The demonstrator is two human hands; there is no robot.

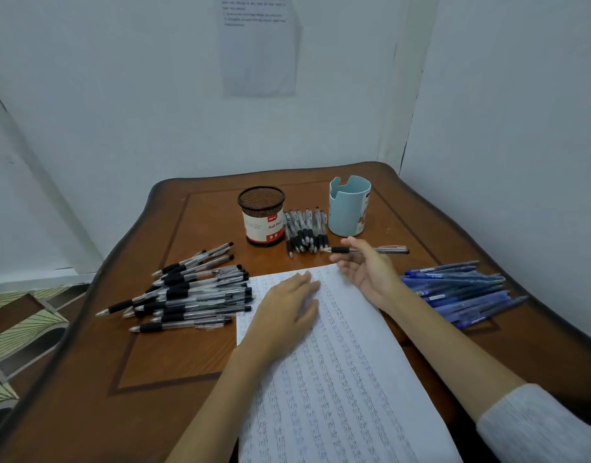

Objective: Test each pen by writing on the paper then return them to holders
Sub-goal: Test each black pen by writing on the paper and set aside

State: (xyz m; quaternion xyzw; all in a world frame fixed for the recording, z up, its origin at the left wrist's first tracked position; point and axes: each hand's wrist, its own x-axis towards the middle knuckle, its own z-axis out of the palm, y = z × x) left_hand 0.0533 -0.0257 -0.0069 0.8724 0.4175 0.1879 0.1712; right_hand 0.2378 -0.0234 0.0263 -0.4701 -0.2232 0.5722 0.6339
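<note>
Head view: the left hand lies flat, fingers straight, on lined paper covered in handwriting. The right hand pinches a clear black-grip pen level above the glossy wooden surface, near a round black mesh holder and a smooth pale-blue plastic holder. Loose piles flank the paper: clear pens on the left, blue pens on the right.

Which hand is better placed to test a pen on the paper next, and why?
Right: the right hand holds a pen just beyond the paper, while the left hand lies flat on it.
</note>
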